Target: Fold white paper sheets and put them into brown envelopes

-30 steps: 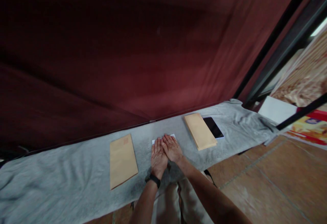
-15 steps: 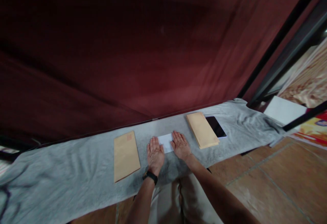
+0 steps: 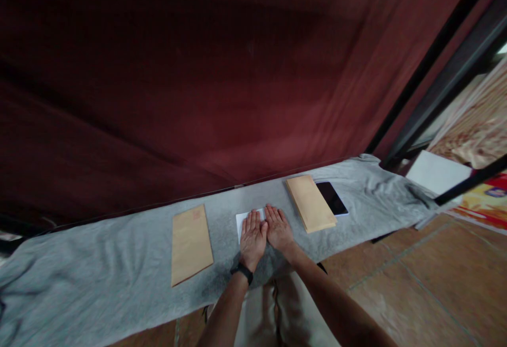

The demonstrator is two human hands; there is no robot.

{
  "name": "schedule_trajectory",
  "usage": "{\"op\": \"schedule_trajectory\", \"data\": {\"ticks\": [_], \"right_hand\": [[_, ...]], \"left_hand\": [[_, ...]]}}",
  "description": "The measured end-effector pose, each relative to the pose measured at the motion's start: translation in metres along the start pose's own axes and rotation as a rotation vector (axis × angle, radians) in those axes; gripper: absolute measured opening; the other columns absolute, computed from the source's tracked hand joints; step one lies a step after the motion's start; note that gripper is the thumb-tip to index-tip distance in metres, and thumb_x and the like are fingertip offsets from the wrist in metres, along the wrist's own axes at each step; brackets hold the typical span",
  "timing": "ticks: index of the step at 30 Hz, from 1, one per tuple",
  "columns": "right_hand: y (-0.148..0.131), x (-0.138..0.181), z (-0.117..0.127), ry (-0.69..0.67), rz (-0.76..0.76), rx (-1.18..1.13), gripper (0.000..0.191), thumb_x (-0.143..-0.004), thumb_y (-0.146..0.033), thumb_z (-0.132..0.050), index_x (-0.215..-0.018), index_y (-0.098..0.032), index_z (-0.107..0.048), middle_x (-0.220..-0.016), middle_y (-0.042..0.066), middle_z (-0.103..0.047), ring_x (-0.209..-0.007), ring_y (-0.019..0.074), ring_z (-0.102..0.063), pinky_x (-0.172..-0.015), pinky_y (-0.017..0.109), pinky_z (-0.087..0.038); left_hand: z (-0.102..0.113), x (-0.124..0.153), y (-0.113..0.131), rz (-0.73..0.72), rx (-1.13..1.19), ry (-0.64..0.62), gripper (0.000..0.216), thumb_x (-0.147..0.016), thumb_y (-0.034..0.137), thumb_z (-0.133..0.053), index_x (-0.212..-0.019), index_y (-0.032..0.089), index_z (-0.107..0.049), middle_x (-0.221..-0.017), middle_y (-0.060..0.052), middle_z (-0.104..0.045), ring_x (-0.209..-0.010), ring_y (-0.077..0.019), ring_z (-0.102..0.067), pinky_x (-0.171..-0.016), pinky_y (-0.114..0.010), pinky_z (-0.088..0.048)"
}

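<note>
My left hand (image 3: pixel 252 237) and my right hand (image 3: pixel 279 227) lie flat side by side, fingers stretched out, on a small white folded paper (image 3: pixel 241 220). The paper rests on a grey cloth (image 3: pixel 119 262) and is mostly hidden under my palms. A black band circles my left wrist. To the left lies a single brown envelope (image 3: pixel 190 244). A stack of brown envelopes (image 3: pixel 310 202) sits to the right.
A dark phone (image 3: pixel 331 198) lies beside the envelope stack. A dark red curtain (image 3: pixel 198 88) hangs behind the cloth. White sheets (image 3: pixel 438 172) and a black frame bar (image 3: pixel 471 180) are at the far right. Brown floor tiles (image 3: pixel 435 283) show below.
Half a second ago my hands lay apart at the ends of the white paper; now they have come together over it, as they were one second ago.
</note>
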State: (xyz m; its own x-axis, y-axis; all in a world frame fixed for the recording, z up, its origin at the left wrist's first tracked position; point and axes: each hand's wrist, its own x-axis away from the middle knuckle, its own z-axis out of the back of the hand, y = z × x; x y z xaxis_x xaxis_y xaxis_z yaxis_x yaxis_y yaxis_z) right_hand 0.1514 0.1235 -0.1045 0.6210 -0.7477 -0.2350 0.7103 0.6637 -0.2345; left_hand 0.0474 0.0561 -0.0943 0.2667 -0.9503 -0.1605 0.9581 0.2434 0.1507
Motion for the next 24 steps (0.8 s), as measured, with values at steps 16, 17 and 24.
{"op": "schedule_trajectory", "data": {"ticks": [16, 17, 24], "right_hand": [[-0.018, -0.002, 0.003, 0.041, 0.004, -0.071, 0.051, -0.104, -0.031, -0.032, -0.15, -0.013, -0.042, -0.155, 0.011, -0.04, -0.146, 0.0239, -0.036, -0.123, 0.047, -0.02], [-0.023, -0.002, 0.003, 0.034, 0.042, -0.082, 0.05, -0.104, -0.031, -0.032, -0.15, -0.015, -0.044, -0.155, 0.009, -0.042, -0.145, 0.0225, -0.037, -0.123, 0.045, -0.02], [-0.024, 0.008, -0.002, 0.024, 0.019, -0.052, 0.053, -0.105, -0.039, -0.034, -0.151, -0.014, -0.041, -0.155, 0.013, -0.041, -0.144, 0.0227, -0.039, -0.121, 0.043, -0.025]], "left_hand": [[0.0, 0.012, -0.028, 0.203, -0.065, 0.068, 0.059, -0.098, 0.029, -0.029, -0.153, 0.006, -0.034, -0.159, -0.017, -0.033, -0.151, -0.0243, -0.025, -0.123, -0.045, -0.022], [0.0, 0.012, -0.029, 0.193, -0.065, 0.068, 0.059, -0.098, 0.028, -0.03, -0.153, 0.007, -0.034, -0.159, -0.017, -0.034, -0.151, -0.0246, -0.025, -0.123, -0.045, -0.022], [0.0, 0.014, -0.034, 0.224, -0.097, 0.057, 0.059, -0.097, 0.028, -0.029, -0.154, 0.01, -0.034, -0.159, -0.016, -0.036, -0.15, -0.024, -0.027, -0.122, -0.047, -0.024]]}}
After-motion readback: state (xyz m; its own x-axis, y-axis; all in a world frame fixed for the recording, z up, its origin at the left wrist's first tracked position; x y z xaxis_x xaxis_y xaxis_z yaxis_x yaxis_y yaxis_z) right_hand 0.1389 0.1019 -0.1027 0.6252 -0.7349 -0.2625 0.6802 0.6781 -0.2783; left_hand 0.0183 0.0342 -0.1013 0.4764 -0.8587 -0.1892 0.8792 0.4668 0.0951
